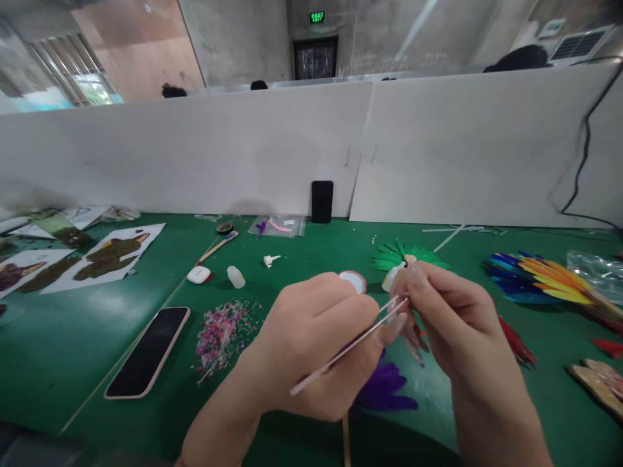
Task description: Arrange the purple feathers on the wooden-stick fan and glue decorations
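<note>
The left hand [321,337] grips pink tweezers [335,356] above the counter [296,253], short of its far edge; tips meet the pinched right hand [455,314], contents unclear. Delicate tweezer work, seemingly, needing steadiness.

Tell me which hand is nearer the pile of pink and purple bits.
Left. The left hand, holding tweezers, is just right of the pile; the right hand is farther right, beyond the left hand.
</note>
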